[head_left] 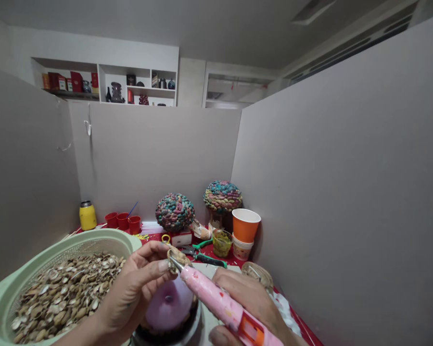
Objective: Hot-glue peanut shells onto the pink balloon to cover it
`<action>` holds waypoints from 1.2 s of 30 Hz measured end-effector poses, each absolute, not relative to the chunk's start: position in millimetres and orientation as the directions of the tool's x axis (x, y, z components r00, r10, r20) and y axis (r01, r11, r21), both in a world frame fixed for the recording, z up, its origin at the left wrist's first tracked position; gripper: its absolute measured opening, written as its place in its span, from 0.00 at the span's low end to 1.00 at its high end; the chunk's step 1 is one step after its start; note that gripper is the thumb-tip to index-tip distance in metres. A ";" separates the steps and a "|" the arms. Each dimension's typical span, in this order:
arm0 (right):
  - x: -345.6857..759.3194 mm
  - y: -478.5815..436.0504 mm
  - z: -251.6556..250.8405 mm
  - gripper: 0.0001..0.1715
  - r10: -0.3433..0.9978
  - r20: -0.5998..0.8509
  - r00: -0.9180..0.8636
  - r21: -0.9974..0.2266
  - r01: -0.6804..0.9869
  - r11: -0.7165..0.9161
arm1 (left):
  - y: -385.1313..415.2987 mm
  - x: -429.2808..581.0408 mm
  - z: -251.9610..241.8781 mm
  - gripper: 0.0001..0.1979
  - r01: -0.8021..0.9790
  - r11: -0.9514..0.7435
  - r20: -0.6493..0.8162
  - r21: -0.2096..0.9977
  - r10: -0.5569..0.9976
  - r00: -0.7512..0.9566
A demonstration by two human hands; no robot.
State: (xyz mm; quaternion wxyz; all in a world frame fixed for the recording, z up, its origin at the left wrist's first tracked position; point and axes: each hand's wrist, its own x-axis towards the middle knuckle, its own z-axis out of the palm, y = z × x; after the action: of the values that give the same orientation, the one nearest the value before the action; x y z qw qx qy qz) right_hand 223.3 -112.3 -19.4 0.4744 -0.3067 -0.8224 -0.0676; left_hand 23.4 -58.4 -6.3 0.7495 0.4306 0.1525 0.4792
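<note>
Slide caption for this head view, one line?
Left hand holds a shell at the nozzle of a pink glue gun in the right hand.

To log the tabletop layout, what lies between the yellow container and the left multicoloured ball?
The head view shows three red cups, a thin blue stick among them, then pale strips.

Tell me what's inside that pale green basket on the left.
Loose brown nutshells, probably peanut, some showing pale insides. The heap covers the basket's floor, so anything beneath stays unseen; the left hand and forearm hide its near right side.
</note>
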 end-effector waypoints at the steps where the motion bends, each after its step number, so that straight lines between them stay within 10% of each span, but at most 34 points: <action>1: 223.1 -113.0 -18.7 0.27 0.446 0.817 -0.365 -0.178 0.575 0.798 | -58.4 23.2 -6.6 0.10 -0.588 0.165 0.188 0.792 0.850 0.492; 36: 219.0 -111.8 -18.2 0.31 0.319 0.848 -0.424 0.086 0.703 0.706 | -56.9 24.3 -10.8 0.13 -0.557 0.081 0.217 0.826 0.868 0.448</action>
State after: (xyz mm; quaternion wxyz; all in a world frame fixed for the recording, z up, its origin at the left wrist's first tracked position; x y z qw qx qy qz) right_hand 219.0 -111.8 -18.2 0.4354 -0.3140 -0.8144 -0.2205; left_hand 24.3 -56.9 -10.8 0.7155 0.4602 0.1685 0.4978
